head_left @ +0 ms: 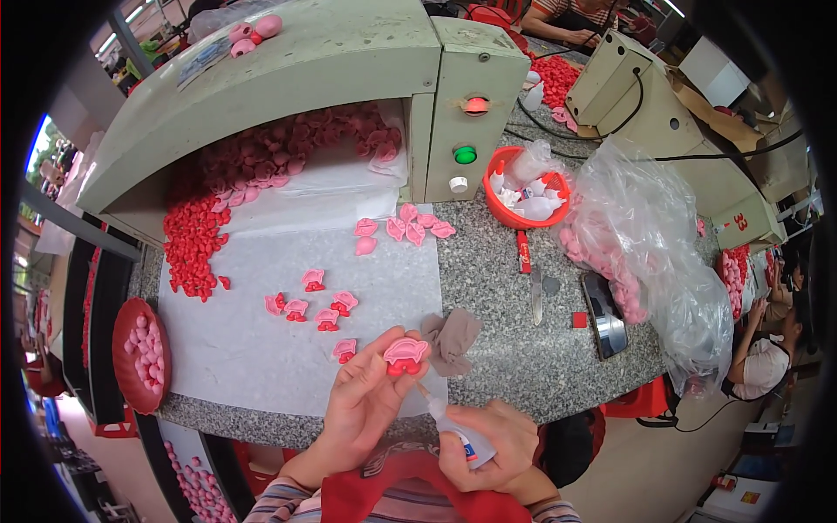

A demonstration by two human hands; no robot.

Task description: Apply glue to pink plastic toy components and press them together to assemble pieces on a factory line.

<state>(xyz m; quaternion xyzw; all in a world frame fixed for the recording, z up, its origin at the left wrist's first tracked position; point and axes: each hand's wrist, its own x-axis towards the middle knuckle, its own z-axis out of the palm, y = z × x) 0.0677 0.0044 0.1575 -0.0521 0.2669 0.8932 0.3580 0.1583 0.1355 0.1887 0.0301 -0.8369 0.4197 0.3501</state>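
Observation:
My left hand [364,397] is closed on a small pink and red plastic part [405,356], pinched between the fingers with its hollow side showing. In my right hand [497,444] is a white glue bottle [465,443], its thin nozzle tilted up toward the left hand, below the part and apart from it. Several joined pink and red parts [328,318] lie on the white sheet [235,357] beyond my left hand. Farther back on it are loose pink shells [414,228]. A pile of small red pieces [192,248] sits at the left.
A grey-green machine [349,61] with an open tunnel holds many pink shells. Right of it stand a red basket [497,205] of bottles, a knife [536,292], a phone [604,314] and a clear plastic bag [663,235]. A red bowl [122,366] is at the left edge. Other people work nearby.

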